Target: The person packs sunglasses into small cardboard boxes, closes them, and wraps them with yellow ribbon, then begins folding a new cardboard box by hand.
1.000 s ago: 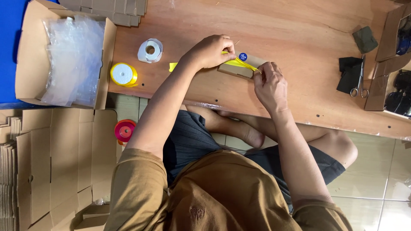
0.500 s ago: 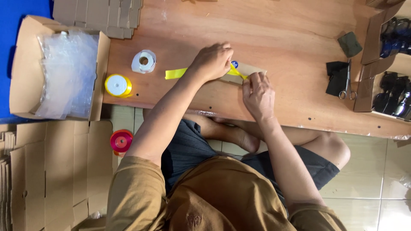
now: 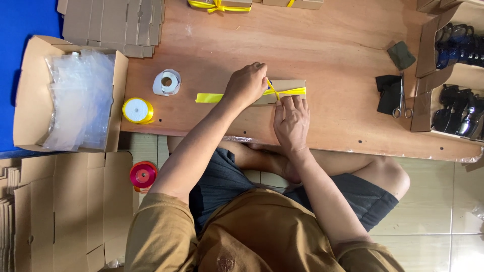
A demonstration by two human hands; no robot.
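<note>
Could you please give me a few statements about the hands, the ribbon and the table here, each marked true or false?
1. The left hand pinches a yellow ribbon over a flat cardboard box. True.
2. The right hand holds the scissors. False: the scissors lie untouched at the right of the wooden table; the right hand rests against the box.
3. A yellow ribbon spool sits near the table's near edge. True.
4. The red ribbon spool stands on the table. False: it is below the table's edge, on the floor.
5. The open carton at the left holds clear plastic bags. True.
</note>
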